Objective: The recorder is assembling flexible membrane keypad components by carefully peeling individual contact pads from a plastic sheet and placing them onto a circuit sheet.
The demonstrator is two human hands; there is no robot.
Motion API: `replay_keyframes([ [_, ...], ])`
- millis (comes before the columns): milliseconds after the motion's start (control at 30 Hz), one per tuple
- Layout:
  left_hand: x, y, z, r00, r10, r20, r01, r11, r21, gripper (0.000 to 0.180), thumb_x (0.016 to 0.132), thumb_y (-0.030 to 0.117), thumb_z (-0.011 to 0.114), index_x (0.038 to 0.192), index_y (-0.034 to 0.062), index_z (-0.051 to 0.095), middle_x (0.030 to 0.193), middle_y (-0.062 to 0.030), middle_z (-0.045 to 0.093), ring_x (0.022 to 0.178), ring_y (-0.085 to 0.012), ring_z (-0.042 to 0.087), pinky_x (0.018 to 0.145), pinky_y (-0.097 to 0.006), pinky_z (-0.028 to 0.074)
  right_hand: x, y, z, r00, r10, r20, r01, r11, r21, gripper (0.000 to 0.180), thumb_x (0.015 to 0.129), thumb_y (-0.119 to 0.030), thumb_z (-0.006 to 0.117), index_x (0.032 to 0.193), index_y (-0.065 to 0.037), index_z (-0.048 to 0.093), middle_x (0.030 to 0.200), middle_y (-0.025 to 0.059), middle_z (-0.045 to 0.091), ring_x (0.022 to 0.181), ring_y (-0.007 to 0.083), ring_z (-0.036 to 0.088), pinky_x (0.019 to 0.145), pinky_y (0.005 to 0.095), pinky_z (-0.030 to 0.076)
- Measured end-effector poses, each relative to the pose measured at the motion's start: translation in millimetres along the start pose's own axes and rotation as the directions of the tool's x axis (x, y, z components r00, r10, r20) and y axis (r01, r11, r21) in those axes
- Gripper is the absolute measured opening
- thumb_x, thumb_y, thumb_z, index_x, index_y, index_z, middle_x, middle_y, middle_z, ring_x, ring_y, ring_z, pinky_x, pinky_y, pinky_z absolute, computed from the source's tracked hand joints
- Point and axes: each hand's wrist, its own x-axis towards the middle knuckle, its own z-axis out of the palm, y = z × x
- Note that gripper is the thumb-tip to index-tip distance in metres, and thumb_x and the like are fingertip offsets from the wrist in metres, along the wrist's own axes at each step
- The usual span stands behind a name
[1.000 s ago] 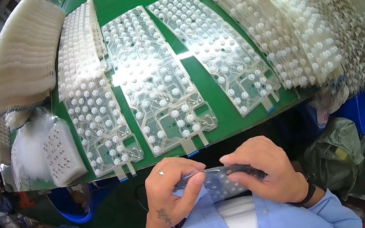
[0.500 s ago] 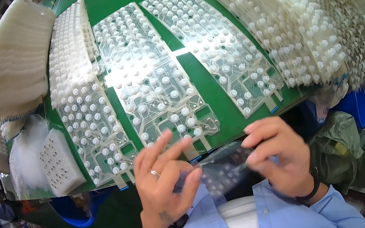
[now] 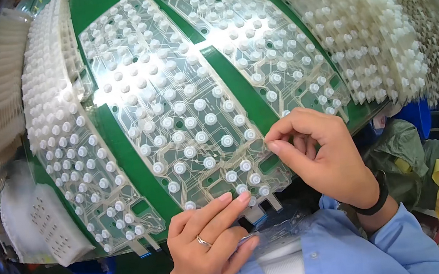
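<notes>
In front of me lies a clear keyboard membrane sheet [image 3: 167,124] with printed traces and rows of white rubber domes. My left hand [image 3: 209,245], with a ring on one finger, rests two fingertips at its near edge. Below them, the thumb side of that hand grips a clear plastic sheet [image 3: 286,229], which hangs over my lap. My right hand [image 3: 317,151] is closed in a pinch at the membrane's near right corner. Whatever its fingertips hold is too small to name.
Another domed membrane [image 3: 249,26] lies to the right, and an overlapping row of membranes [image 3: 61,125] to the left. Thick membrane stacks [image 3: 356,33] stand at the far right. A white foam block [image 3: 54,222] sits at the left edge of the green table [image 3: 221,69].
My right hand has left the plastic sheet and moved up and forward to the membrane's corner. The left hand has lowered slightly, its fingers now on the membrane's edge. The view has shifted closer.
</notes>
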Motion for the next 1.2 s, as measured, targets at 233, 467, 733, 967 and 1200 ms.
replay_keyframes([
  [233,0.6,-0.1,1.2,1.000,-0.021,0.007,0.021,1.000,0.021,0.024,0.074,0.028,0.077,0.068,0.0163,0.057,0.117,0.0003,0.070,0.107,-0.0160,0.065,0.079,-0.028,0.043,1.5,1.7,0.2,1.000,0.028,0.001,-0.028,0.999,0.040,0.006,0.082,-0.001,0.068,0.088,-0.003,0.068,0.074,0.0042,0.060,0.049,0.0076,0.043,0.047,0.0240,0.033],
  [467,2.1,1.3,1.1,0.999,-0.036,0.011,0.035,0.999,0.037,0.025,0.073,0.028,0.077,0.066,0.0171,0.056,0.115,0.0009,0.071,0.107,-0.0155,0.065,0.078,-0.027,0.043,1.9,2.4,3.2,0.999,0.012,-0.031,-0.011,0.999,0.043,0.006,0.082,0.001,0.068,0.087,-0.003,0.068,0.073,0.0037,0.061,0.048,0.0071,0.042,0.046,0.0241,0.031],
  [733,-2.7,-3.0,4.0,1.000,-0.004,0.021,0.003,0.999,0.039,0.022,0.079,0.035,0.071,0.069,0.0176,0.060,0.115,-0.0025,0.071,0.105,-0.0211,0.064,0.076,-0.034,0.039,2.9,2.8,4.3,0.999,-0.034,-0.034,0.032,0.998,-0.049,0.006,0.080,0.000,0.069,0.085,-0.003,0.068,0.072,0.0049,0.061,0.046,0.0103,0.044,0.046,0.0259,0.033],
  [967,-2.1,-2.3,4.5,1.000,-0.012,0.017,0.011,0.999,0.033,0.023,0.079,0.035,0.071,0.067,0.0175,0.061,0.114,-0.0021,0.071,0.104,-0.0209,0.064,0.075,-0.034,0.039,0.9,1.9,4.5,1.000,-0.009,-0.021,0.008,0.999,-0.043,0.006,0.082,0.001,0.067,0.087,-0.002,0.069,0.075,0.0000,0.057,0.056,0.0023,0.041,0.049,0.0193,0.030],
  [1200,-0.8,-2.7,4.1,1.000,-0.002,0.017,0.002,0.999,0.039,0.024,0.079,0.035,0.070,0.067,0.0170,0.060,0.114,-0.0025,0.071,0.104,-0.0212,0.064,0.075,-0.033,0.040,3.0,0.4,7.3,0.998,-0.038,-0.053,0.031,0.991,-0.127,0.007,0.078,-0.002,0.069,0.084,-0.006,0.067,0.073,0.0046,0.063,0.051,0.0139,0.051,0.046,0.0267,0.038],
])
